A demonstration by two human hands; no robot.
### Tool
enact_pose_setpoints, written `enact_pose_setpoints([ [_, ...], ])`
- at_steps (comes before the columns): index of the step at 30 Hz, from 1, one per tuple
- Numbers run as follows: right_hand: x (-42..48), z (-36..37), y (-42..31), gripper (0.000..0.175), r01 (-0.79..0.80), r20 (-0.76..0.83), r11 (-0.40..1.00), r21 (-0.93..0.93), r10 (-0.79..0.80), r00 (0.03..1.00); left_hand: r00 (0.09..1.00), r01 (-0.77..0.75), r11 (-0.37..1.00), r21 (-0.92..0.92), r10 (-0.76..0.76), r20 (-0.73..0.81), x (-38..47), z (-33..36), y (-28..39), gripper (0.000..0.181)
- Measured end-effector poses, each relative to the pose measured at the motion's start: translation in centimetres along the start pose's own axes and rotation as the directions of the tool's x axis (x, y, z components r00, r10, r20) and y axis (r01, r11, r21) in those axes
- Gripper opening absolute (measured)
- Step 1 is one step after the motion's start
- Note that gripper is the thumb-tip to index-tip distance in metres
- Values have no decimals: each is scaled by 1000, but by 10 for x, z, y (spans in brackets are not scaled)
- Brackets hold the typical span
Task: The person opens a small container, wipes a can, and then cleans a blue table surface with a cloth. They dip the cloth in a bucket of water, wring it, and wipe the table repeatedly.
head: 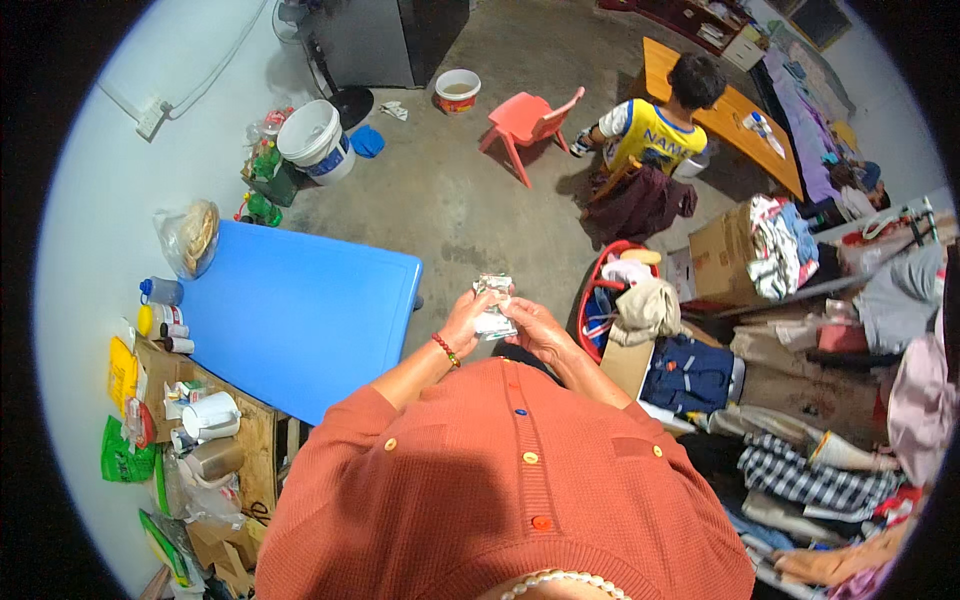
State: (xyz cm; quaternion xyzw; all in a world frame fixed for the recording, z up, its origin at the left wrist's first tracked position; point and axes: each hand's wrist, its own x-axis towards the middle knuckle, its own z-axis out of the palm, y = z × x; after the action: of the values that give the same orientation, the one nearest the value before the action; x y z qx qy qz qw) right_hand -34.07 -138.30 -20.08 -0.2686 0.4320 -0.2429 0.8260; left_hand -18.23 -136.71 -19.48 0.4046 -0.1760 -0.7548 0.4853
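Observation:
Both of my hands meet in front of my body, just right of the blue tabletop (307, 315). Between them is a small bundle of printed, shiny packets or cards (495, 327); its exact kind is too small to tell. My left hand (462, 324), with a red bead bracelet at the wrist, grips the bundle's left side, the thumb on top. On the opposite side, the fingers of my right hand (535, 327) pinch it near the middle. The fingers cover part of the bundle.
A pink plastic chair (525, 124) stands ahead, beside a seated person (660, 135) at a wooden table (750, 142). White buckets (311, 131) are by the left wall. A red basket (587, 300) of clothes, a cardboard box (720, 251) and piled garments (817, 472) crowd the right.

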Motion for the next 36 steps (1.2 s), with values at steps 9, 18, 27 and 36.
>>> enact_pose_setpoints([
  [9, 105, -18, -143, 27, 126, -16, 977, -173, -131, 991, 992, -86, 990, -114, 75, -102, 139, 20, 80, 30],
  [18, 277, -17, -230, 28, 260, -98, 941, -215, -286, 953, 986, -139, 984, -111, 127, -111, 292, -21, 172, 29],
  [27, 427, 22, -389, 44, 246, -16, 939, -240, -257, 966, 987, -149, 986, -78, 143, -79, 446, -63, 337, 27],
  [36, 571, -243, -559, 50, 373, -544, 928, -13, -319, 776, 999, -13, 979, -205, 2, -53, 567, -84, 437, 30],
])
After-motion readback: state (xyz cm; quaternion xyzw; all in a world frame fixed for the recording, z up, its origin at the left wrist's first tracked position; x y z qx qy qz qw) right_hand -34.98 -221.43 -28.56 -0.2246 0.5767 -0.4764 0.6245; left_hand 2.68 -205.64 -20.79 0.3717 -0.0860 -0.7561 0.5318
